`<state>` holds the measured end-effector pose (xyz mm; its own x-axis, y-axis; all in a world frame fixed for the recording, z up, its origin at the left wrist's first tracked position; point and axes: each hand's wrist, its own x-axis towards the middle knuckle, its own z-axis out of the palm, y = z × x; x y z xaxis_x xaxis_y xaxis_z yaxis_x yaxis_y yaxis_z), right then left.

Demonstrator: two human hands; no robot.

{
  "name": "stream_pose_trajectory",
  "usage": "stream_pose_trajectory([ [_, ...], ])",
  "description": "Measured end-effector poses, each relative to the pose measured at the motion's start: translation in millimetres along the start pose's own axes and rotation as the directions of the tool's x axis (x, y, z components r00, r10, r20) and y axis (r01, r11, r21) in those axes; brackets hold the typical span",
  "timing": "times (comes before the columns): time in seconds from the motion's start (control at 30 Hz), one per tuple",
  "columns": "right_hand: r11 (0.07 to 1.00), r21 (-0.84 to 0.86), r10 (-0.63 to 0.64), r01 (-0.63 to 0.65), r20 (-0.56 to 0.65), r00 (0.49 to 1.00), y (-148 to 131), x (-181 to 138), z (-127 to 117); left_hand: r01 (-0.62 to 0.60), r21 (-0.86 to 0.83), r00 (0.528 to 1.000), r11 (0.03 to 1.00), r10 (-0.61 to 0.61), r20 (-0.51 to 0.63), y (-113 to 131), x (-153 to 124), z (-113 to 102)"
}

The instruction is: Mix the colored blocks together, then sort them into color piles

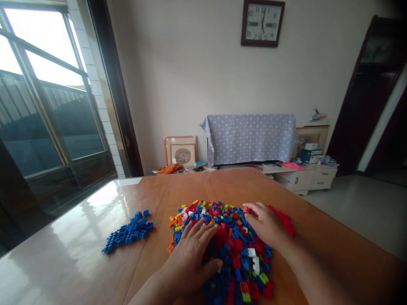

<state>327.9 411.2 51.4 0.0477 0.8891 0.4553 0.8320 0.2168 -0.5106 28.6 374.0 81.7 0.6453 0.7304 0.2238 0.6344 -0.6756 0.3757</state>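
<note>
The left hand [192,256] is spread wide over the brick pile [243,243] on the wooden table [79,258], blocking a decent chunk of it, and the right hand [266,222] has a little red brick [247,210] pinched at the pile's far right edge. There's a bunch of blue bricks [129,232] well off to the left, plus some red bricks [286,221] that the right hand partly covers. Past the table you've got a low cabinet [313,179] and a dotted cloth [251,140].
</note>
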Motion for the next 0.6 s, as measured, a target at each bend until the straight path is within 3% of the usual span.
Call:
stream_pose_trajectory([
  [0.1,0.956,-0.12,0.272,-0.267,0.033,0.962,40,5,-9,-0.01,0.02,1.0,1.0,0.01,0.002,-3,1,0],
  [0.17,0.931,-0.139,0.346,-0.338,0.039,0.937,60,6,-12,-0.018,0.028,1.0,0.999,0.018,-0.01,-5,1,1],
  [0.43,0.879,-0.015,0.474,-0.477,-0.08,0.877,90,11,-20,-0.031,0.056,1.0,0.998,0.031,-0.001,-4,1,-2],
  [0.6,0.874,0.121,0.478,-0.471,-0.046,0.877,86,11,-11,-0.026,0.065,1.0,0.998,0.027,-0.01,-4,1,-2],
])
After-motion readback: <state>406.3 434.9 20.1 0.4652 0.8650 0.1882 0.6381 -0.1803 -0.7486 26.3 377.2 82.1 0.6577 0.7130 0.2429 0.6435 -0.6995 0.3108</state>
